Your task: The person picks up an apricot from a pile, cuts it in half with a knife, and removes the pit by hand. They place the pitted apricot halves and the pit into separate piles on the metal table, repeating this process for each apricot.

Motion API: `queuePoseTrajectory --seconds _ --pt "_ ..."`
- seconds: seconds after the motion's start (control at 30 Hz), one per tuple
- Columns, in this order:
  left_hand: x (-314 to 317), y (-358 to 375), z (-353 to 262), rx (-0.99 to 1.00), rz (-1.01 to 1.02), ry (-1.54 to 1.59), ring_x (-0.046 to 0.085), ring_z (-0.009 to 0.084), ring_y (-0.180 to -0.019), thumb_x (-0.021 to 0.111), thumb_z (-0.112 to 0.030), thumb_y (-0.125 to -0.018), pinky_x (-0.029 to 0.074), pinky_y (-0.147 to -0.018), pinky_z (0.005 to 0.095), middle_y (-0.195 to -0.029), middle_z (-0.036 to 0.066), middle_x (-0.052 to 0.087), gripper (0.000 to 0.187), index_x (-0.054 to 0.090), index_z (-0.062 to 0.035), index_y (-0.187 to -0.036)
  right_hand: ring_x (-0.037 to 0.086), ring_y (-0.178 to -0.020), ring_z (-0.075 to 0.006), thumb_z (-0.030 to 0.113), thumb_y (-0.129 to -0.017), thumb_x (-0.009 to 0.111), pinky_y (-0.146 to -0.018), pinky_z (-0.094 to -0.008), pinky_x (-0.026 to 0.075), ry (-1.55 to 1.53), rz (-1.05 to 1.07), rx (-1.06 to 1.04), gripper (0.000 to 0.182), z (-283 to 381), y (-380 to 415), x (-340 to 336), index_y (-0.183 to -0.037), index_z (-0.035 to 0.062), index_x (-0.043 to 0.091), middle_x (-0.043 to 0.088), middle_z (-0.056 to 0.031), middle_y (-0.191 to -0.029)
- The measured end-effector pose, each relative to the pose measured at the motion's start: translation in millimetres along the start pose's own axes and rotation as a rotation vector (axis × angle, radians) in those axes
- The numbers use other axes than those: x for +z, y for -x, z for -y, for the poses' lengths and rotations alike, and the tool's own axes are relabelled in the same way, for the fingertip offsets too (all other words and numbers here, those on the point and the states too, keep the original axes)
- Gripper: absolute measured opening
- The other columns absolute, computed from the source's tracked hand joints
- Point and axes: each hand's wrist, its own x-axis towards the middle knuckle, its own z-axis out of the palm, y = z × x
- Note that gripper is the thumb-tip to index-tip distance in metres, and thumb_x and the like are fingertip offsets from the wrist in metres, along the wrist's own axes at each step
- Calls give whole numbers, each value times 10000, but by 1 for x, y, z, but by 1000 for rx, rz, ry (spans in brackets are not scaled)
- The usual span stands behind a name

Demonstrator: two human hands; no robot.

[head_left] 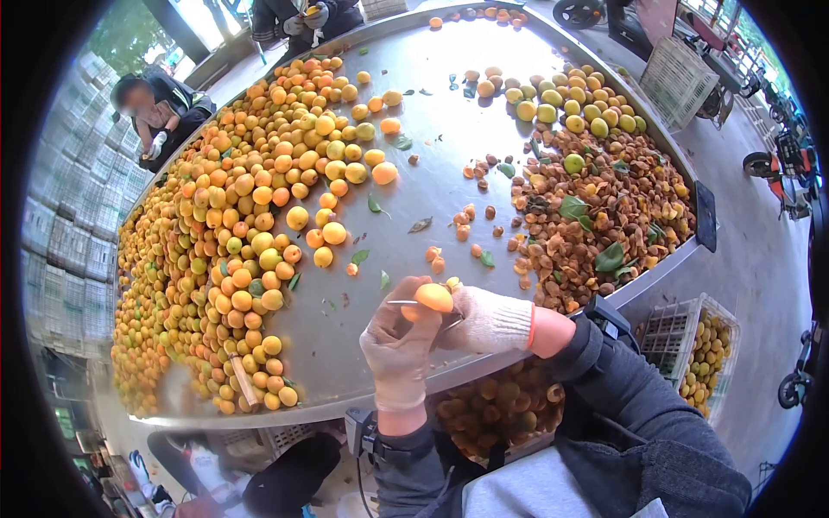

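Note:
My left hand [401, 341], in a whitish glove with bare fingertips, is closed around an orange apricot [433, 298]. My right hand [488, 319], in a white knit glove, is closed beside the same fruit. A thin metal blade [401, 302] sticks out left of the apricot; its handle is hidden, apparently in my right hand. Both hands are above the front edge of the metal table [397, 259]. To their left spreads a big heap of whole apricots [259, 198]. Brown pits and scraps [596, 216] with green leaves are piled on the right.
Yellow-green apricots [579, 95] lie at the back right. A wooden handle [243, 382] rests among the fruit at front left. Below the table edge is a container of fruit [501, 406]; a crate [682, 337] stands right. Co-workers sit at left [164, 108] and stand at the far end [306, 17].

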Motion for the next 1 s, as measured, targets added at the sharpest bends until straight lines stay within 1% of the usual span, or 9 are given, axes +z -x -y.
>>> queuePoseTrajectory --seconds 0.07,0.17,0.2,0.27,0.4,0.47,0.7,0.87,1.0 --pt "-7 -7 5 53 -37 90 627 164 -968 726 56 -788 522 -875 271 -1092 101 651 417 592 44 -1183 661 -757 -201 115 -800 609 -729 -319 506 26 136 77 179 21 8 -13 -918 47 726 700 -138 -842" --pt "-11 -9 5 126 -96 164 628 164 -975 722 41 -798 520 -875 272 -1104 107 651 421 589 44 -1197 647 -774 -154 64 -784 643 -742 -292 510 -154 -81 182 139 43 23 -38 -905 39 708 685 -88 -768" --pt "-11 -9 5 154 -117 153 629 167 -976 724 31 -800 517 -879 274 -1112 111 651 432 585 43 -1209 655 -806 -215 62 -784 626 -766 -302 509 -211 -182 251 197 52 26 -41 -963 70 706 686 -105 -933" --pt "-15 -11 22 91 -60 77 627 167 -982 721 21 -807 513 -888 277 -1119 110 647 448 574 41 -1230 658 -834 -226 48 -737 673 -731 -328 520 280 -396 -320 303 32 17 -28 -1038 78 653 636 -93 -925" --pt "0 -5 11 -109 29 -28 616 163 -1000 705 -4 -831 489 -923 287 -1135 103 635 470 552 40 -1272 665 -903 -246 24 -708 713 -779 -350 528 388 -333 -218 396 38 21 -25 -1094 86 648 640 -98 -1032" --pt "1 -3 9 -83 74 -18 607 159 -1014 698 -10 -838 478 -934 285 -1141 98 631 466 550 42 -1276 668 -954 -210 27 -721 726 -820 -329 531 -6 -251 -150 418 39 21 -30 -1129 71 648 668 -106 -1071" --pt "0 -2 10 32 169 -184 579 144 -1049 657 6 -856 453 -950 287 -1179 80 611 457 536 47 -1295 681 -852 -172 66 -764 709 -758 -286 540 82 -294 -262 395 28 19 -29 -1154 64 646 702 -80 -984" --pt "-1 2 7 -48 221 -62 597 178 -1025 637 1 -863 475 -931 303 -1178 119 608 466 514 58 -1309 572 -554 -90 182 -856 606 -494 -204 434 -800 -258 303 309 34 15 -36 -1097 -9 626 628 -19 -744" --pt "-10 3 8 -107 234 155 622 224 -1003 639 -51 -878 519 -910 340 -1169 157 606 508 460 69 -1339 451 -436 -76 234 -870 544 -407 -200 323 -1101 -316 361 235 22 11 -33 -950 25 615 544 -6 -633"
